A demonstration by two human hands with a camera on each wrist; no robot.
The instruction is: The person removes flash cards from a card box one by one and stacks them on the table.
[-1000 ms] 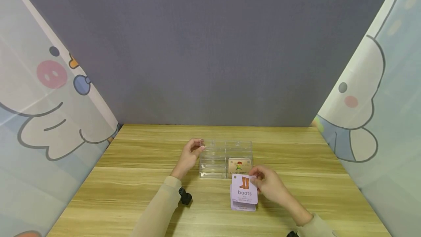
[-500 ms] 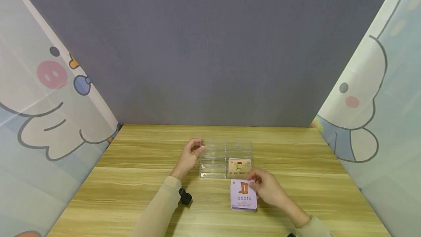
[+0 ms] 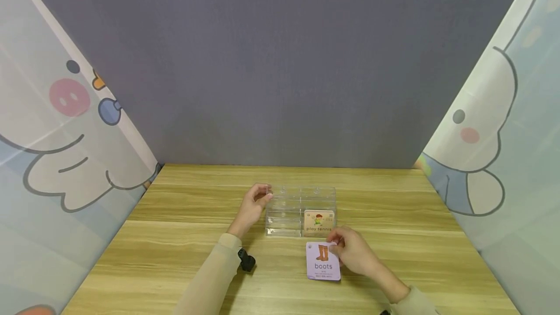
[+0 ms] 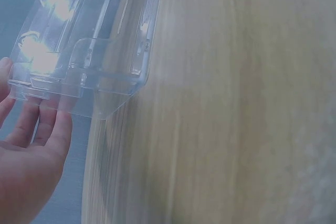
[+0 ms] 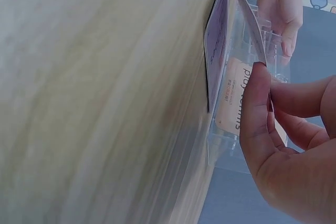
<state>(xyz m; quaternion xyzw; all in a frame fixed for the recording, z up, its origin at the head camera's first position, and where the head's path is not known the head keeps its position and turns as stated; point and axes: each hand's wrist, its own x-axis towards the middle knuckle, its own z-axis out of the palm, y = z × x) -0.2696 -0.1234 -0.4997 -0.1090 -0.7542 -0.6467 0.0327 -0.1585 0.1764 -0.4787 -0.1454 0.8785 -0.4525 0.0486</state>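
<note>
Head: right hand (image 3: 355, 255) pinches the top purple "boots" card (image 3: 323, 261) of a small stack on the wooden bench (image 3: 175, 237), just before the clear plastic divided box (image 3: 299, 210); a loose pinch risks dragging 2 cards.
Left wrist: left hand (image 4: 29, 150), fingers straight, touches the box wall.
Right wrist: the tan "play tennis" card (image 5: 234, 98) stands in the box.

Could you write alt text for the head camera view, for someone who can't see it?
A right hand pinches a purple "boots" card atop a small pile on a wooden table, while the left hand touches a clear plastic organizer holding a "play tennis" card.
</note>
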